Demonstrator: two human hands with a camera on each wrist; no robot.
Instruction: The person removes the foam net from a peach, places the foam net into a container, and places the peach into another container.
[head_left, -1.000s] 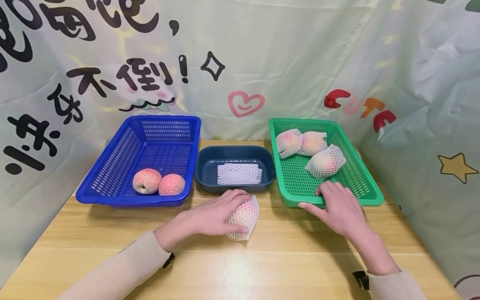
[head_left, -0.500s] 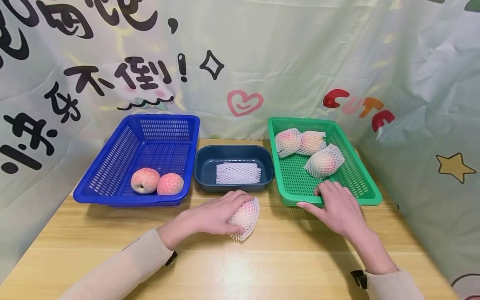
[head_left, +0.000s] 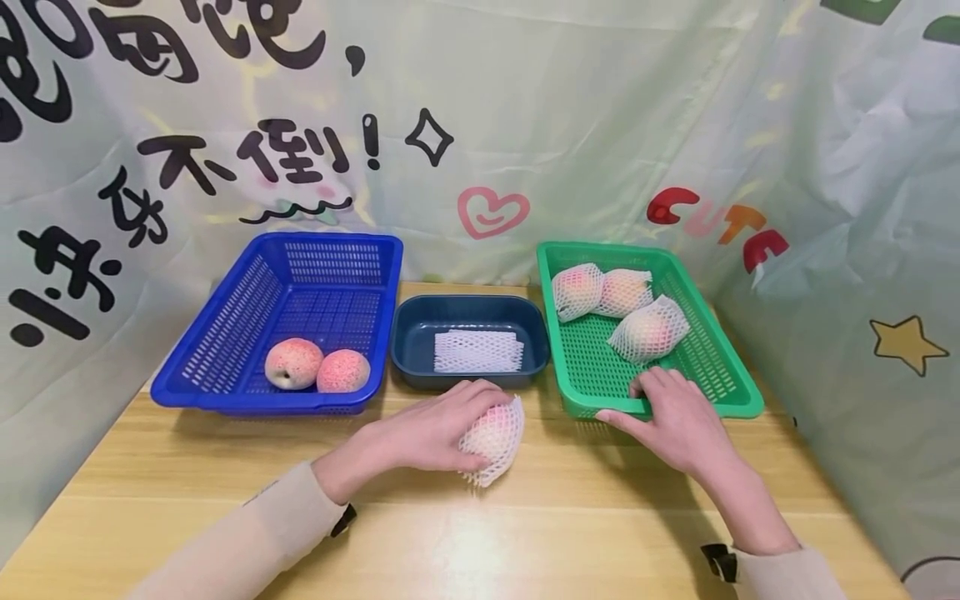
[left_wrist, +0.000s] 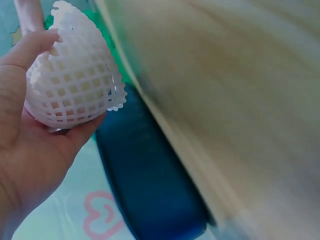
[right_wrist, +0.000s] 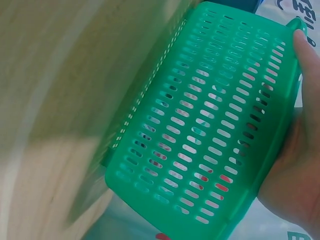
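Note:
In the head view my left hand (head_left: pixel 435 427) grips a peach in a white foam net (head_left: pixel 495 435) just above or on the table, in front of the dark blue tray. The left wrist view shows the netted peach (left_wrist: pixel 75 85) between thumb and fingers, the net's edge sticking out past the fruit. My right hand (head_left: pixel 678 417) holds the front rim of the green basket (head_left: pixel 600 407), thumb outside and fingers over the inside. Three netted peaches lie in that basket, one of them (head_left: pixel 651 328) nearest the hand. The right wrist view shows the basket's slotted wall (right_wrist: pixel 200 125).
A blue basket (head_left: pixel 202 354) at the left holds two bare peaches (head_left: pixel 294 363). Between the baskets stands the dark blue tray (head_left: pixel 408 367) with flat white foam nets (head_left: pixel 478 351) in it. A printed cloth (head_left: pixel 600 125) hangs behind the wooden table (head_left: pixel 540 533).
My left hand has shifted slightly right with the netted peach. The right hand keeps its hold on the green basket's rim. The head view has tilted a little.

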